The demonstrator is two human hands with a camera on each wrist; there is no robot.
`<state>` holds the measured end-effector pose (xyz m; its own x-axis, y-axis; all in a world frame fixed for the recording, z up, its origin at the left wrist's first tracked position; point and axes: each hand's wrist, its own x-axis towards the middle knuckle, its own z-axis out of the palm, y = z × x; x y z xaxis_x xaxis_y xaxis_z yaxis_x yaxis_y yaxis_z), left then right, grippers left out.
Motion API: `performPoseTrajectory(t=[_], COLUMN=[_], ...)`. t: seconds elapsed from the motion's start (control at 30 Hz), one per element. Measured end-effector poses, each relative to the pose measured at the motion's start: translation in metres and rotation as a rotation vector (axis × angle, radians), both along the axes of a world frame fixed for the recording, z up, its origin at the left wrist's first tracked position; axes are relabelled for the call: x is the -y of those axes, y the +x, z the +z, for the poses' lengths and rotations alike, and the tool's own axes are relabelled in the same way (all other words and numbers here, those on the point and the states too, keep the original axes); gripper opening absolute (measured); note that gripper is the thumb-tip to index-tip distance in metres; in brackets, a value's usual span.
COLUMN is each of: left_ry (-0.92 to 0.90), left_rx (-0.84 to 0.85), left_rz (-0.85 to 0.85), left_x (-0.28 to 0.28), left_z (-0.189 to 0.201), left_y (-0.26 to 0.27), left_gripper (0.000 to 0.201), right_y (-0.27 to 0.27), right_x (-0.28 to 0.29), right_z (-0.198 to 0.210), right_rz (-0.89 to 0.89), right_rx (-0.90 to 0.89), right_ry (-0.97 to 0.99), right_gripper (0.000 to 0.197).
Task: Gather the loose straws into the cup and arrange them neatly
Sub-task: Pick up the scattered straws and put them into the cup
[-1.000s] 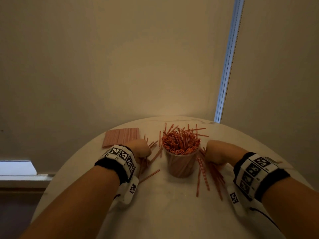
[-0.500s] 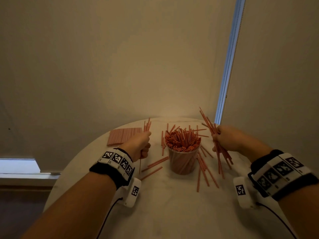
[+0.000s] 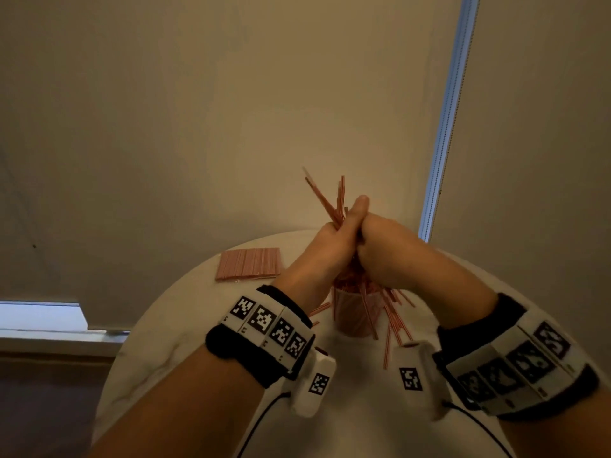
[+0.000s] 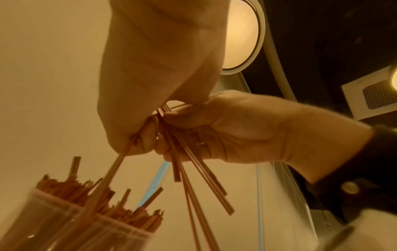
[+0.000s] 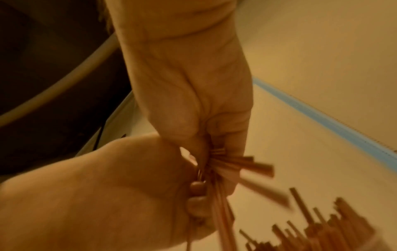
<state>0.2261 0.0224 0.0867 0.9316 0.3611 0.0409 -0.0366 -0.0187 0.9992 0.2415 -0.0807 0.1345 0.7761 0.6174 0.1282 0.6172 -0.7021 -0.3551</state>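
Observation:
My left hand (image 3: 332,238) and right hand (image 3: 378,246) are pressed together above the cup, both gripping one bundle of thin red straws (image 3: 330,201) that fans out above the fists. In the left wrist view the bundle (image 4: 193,163) hangs below the curled fingers, its lower ends spread over the cup (image 4: 64,220). The clear plastic cup (image 3: 353,317) stands on the table, packed with upright straws and partly hidden by my hands. Blurred straw ends (image 5: 247,165) poke out between both fists in the right wrist view.
Several loose straws (image 3: 395,322) lie on the round white table (image 3: 185,342) right of the cup, a few (image 3: 319,308) to its left. A flat pack of straws (image 3: 249,263) lies at the back left. The wall is close behind.
Both hands have risen from either side of the cup, each with a bunch of straws, and met above it, joining the bunches into one bundle.

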Motion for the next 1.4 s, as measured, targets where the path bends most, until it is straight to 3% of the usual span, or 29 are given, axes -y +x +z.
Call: performPoseTrajectory(t=[0.07, 0.23, 0.37, 0.67, 0.97, 1.07, 1.2, 1.27, 1.33, 1.4], left_ry=[-0.010, 0.056, -0.057, -0.229, -0.188, -0.153, -0.240, -0.331, -0.430, -0.487], left_rx=[0.003, -0.017, -0.005, 0.069, 0.130, 0.156, 0.233, 0.321, 0.405, 0.456], left_rz=[0.118, 0.334, 0.437, 0.411, 0.217, 0.229, 0.352, 0.378, 0.364, 0.335], left_x=[-0.004, -0.026, -0.042, -0.048, -0.031, -0.029, -0.037, -0.044, -0.050, -0.051], left_z=[-0.003, -0.025, -0.033, -0.026, -0.031, -0.035, -0.036, -0.031, -0.024, -0.018], left_y=[0.001, 0.001, -0.003, -0.012, -0.016, -0.013, -0.011, -0.014, -0.017, -0.019], left_gripper=[0.041, 0.036, 0.031, 0.030, 0.035, 0.033, 0.038, 0.041, 0.039, 0.038], right_y=[-0.006, -0.006, -0.003, 0.005, 0.011, 0.016, 0.011, 0.003, -0.007, -0.012], right_x=[-0.014, -0.024, -0.029, -0.032, -0.034, -0.036, -0.030, -0.024, -0.019, -0.015], right_z=[-0.003, -0.025, -0.040, -0.048, -0.036, -0.030, -0.029, -0.033, -0.041, -0.049], right_rz=[-0.013, 0.075, 0.162, 0.215, 0.112, 0.105, 0.090, 0.117, 0.182, 0.224], right_rx=[0.030, -0.059, -0.117, -0.181, -0.073, -0.012, -0.012, -0.088, -0.167, -0.237], right_ry=[-0.056, 0.143, 0.266, 0.499, 0.856, 0.767, 0.596, 0.372, -0.009, -0.243], right_gripper=[0.043, 0.026, 0.024, 0.014, 0.009, 0.007, 0.030, 0.036, 0.047, 0.039])
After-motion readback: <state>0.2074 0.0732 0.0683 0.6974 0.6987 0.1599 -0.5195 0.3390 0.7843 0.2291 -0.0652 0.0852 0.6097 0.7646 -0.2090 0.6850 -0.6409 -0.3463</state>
